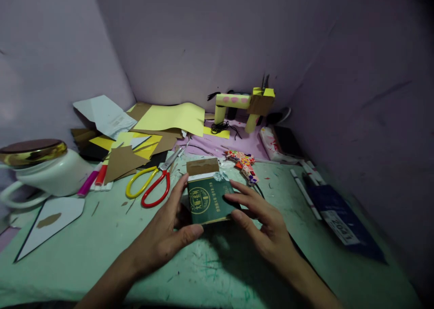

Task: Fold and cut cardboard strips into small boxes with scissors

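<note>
Grasping a green box (217, 196) with gold lettering between left hand (166, 232) and right hand (266, 223), at the middle of the green surface (84, 255). Bent at left around the box's left side, with a finger at its far-left corner and the thumb at its near edge; closed at right on its top and near-right corner with fingertips and thumb. Cannot tell of any contact between the box's underside and the surface. Can see a brown cardboard piece (202, 166) just beyond, scissors (164, 166) to the left, and a flower-patterned gun-shaped tool (242, 160) on the side of the far edge. Can make out a yellow sheet (172, 117) on a pile of scraps toward the far-left corner, a white mug (50, 175) at the left edge, a yellow-and-brown model (261, 103) near the far edge, and a dark blue packet (327, 198) beside white pens (305, 194) along the right edge.
</note>
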